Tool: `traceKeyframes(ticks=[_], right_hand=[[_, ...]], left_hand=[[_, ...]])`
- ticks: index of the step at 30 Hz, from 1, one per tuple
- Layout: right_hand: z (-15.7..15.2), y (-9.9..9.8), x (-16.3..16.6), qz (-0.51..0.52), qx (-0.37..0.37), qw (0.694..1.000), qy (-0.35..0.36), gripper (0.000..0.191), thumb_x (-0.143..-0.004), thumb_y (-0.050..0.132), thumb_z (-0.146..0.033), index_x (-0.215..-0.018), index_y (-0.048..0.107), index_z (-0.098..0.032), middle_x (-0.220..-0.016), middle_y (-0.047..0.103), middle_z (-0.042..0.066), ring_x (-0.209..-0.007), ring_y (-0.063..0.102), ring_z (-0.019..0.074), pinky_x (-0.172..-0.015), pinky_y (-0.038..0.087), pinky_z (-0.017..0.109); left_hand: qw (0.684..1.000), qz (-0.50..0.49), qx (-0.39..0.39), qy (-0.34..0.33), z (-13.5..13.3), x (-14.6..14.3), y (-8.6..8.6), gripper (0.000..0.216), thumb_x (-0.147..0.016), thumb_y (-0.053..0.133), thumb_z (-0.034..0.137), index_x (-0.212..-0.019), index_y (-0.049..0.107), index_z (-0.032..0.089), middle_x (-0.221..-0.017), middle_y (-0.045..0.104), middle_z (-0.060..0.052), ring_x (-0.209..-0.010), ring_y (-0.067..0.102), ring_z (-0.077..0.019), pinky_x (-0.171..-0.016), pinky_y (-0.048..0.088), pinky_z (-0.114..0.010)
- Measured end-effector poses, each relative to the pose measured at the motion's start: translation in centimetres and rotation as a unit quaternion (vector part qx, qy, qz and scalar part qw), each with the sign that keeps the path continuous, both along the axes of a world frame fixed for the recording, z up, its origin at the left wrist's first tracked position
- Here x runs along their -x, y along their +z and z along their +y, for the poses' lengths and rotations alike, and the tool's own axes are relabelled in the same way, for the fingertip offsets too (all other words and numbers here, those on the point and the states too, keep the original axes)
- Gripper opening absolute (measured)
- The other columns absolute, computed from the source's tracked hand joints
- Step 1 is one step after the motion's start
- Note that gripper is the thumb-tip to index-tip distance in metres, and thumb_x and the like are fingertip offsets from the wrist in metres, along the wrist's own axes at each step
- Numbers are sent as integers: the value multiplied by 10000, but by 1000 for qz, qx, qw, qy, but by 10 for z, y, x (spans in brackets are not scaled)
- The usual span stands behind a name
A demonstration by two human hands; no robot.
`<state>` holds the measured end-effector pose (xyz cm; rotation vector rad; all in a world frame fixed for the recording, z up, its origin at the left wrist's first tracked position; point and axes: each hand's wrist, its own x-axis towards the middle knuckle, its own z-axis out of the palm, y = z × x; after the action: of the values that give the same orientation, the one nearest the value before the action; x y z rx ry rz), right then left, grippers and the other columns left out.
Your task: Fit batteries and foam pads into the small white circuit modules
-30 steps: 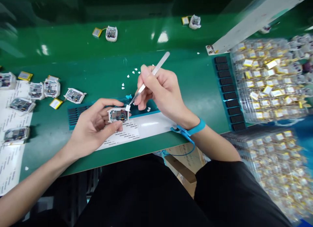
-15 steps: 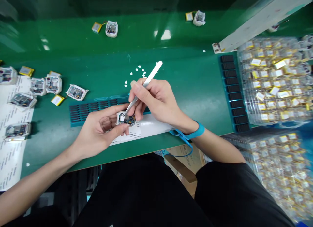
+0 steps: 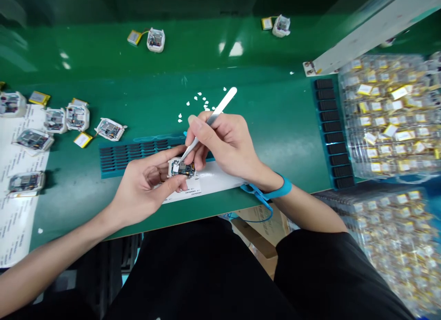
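My left hand (image 3: 146, 184) grips a small white device housing with a circuit board (image 3: 182, 168) in it, thumb at the near edge and fingers behind. Metal tweezers (image 3: 220, 105) slant down from my right hand (image 3: 225, 141), which is closed round them. Their tips touch or hover just over a small white piece on the board's left part; which of the two I cannot tell. Some right fingertips rest close to the housing's far side. Beneath the hands lies a white printed sheet (image 3: 220, 176), and behind them a strip of black pads (image 3: 119, 159).
Several open housings, such as one housing (image 3: 110, 129) with a yellow battery (image 3: 82, 139), lie left and at the back. Small white stickers (image 3: 200, 94) dot the green mat. On the right are black foam pieces (image 3: 329, 115), stacked battery trays (image 3: 389, 113) and a white post (image 3: 361, 35).
Both hands, with the housing and tweezers, appear slightly further right; the whole view has shifted a little too. The grip on each thing is the same.
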<state>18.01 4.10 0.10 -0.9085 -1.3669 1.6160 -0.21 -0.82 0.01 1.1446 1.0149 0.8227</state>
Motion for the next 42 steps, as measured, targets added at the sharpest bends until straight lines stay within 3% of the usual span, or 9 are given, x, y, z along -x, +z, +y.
traceKeyframes(ticks=[21,27,32,36,39,42], right_hand=[[-8,-4,2,7,-44,998,-42,395,-961,612,-504,-755,605,-166,-609,690,-48,-452,637,49,-424,510,124],[-11,-6,4,-21,-117,991,-60,352,-1003,569,-417,-766,616,-162,-598,677,-50,-454,631,46,-435,504,125],[-15,-14,5,-8,-250,959,-132,257,-1021,530,-268,-795,625,-189,-683,672,-46,-543,657,54,-480,517,158],[-6,-16,-4,2,-300,933,-196,262,-1047,487,-292,-848,639,-214,-801,682,-34,-580,646,55,-471,498,188],[5,-15,-13,-101,-351,926,-99,256,-1036,522,-260,-836,664,-186,-834,715,-21,-684,672,74,-628,541,224],[12,-17,-16,-228,-415,881,3,321,-1050,508,-306,-809,670,-170,-851,728,8,-810,665,128,-779,535,302]], left_hand=[[998,48,-50,11,-2,2,3,462,-812,705,108,-1274,696,126,-726,737,8,-611,718,-124,-602,607,-197],[995,77,-53,19,0,4,1,373,-868,673,160,-1236,728,134,-724,761,-7,-578,724,-148,-545,605,-218],[986,129,-102,-3,1,12,2,333,-890,670,173,-1212,745,141,-646,740,4,-502,682,-131,-459,548,-197],[966,171,-171,88,8,17,13,342,-910,681,140,-1245,730,188,-768,766,16,-568,693,-103,-508,568,-193],[963,126,-163,172,14,16,20,240,-926,689,143,-1151,743,206,-938,776,26,-746,742,-136,-654,637,-262],[970,93,-133,179,16,18,20,137,-924,718,195,-1060,726,213,-964,770,26,-830,741,-171,-738,638,-324]])
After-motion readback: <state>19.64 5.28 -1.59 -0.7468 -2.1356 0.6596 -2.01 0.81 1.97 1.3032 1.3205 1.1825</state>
